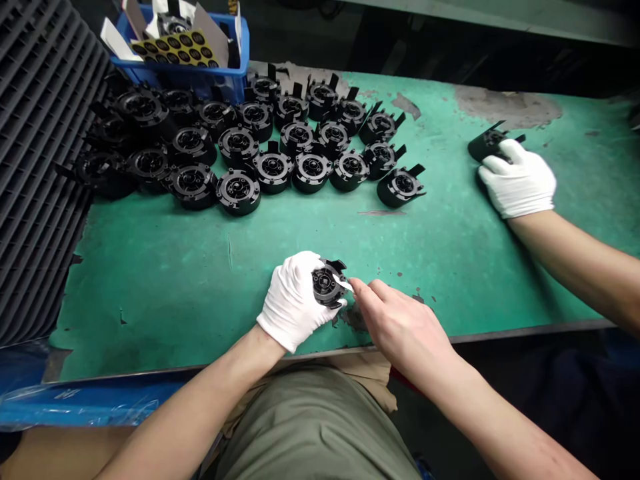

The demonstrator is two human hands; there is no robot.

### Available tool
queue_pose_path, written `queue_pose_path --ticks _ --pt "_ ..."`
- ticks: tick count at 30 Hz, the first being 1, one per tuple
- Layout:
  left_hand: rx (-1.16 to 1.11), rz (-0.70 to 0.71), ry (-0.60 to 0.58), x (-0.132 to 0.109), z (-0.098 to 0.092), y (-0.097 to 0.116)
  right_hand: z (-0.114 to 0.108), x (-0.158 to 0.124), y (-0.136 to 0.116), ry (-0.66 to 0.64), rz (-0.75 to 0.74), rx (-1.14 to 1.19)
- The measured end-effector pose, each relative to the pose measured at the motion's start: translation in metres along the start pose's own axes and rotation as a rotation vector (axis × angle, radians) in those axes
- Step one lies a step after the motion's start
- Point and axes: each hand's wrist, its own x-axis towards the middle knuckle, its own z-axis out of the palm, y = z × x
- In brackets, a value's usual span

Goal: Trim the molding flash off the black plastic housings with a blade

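My left hand [294, 300], in a white glove, is closed around a round black plastic housing [326, 284]. The housing's ribbed face is turned up toward me, and dark tabs stick out at its rim. My bare right hand [400, 320] pinches a small, thin, whitish blade-like tool [344, 284], whose exact kind I cannot make out. Its tip lies over the housing's face near the right edge. Most of the tool is hidden in my fingers. Both hands are above the front part of the green tabletop [200, 267].
Several similar black housings [311, 170] stand in rows at the back left. Behind them is a blue bin [215, 80] with cardboard and a yellow sticker sheet [175, 48]. At right, another person's gloved hand [523, 179] touches a housing [485, 144]. Grey slatted trays [40, 167] line the left.
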Motion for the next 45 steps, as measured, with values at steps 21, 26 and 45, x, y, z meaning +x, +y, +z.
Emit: queue_pose_path --ticks 21,26,45 --pt "-0.023 0.011 -0.253 0.004 -0.012 -0.025 0.027 0.004 0.071 0.17 -0.15 0.399" --pt "-0.053 0.058 -0.375 0.015 -0.036 -0.027 0.025 0.026 0.086 0.045 -0.241 0.405" --pt "0.054 0.143 -0.305 0.009 -0.023 -0.03 0.026 0.059 0.104 -0.045 -0.552 0.345"
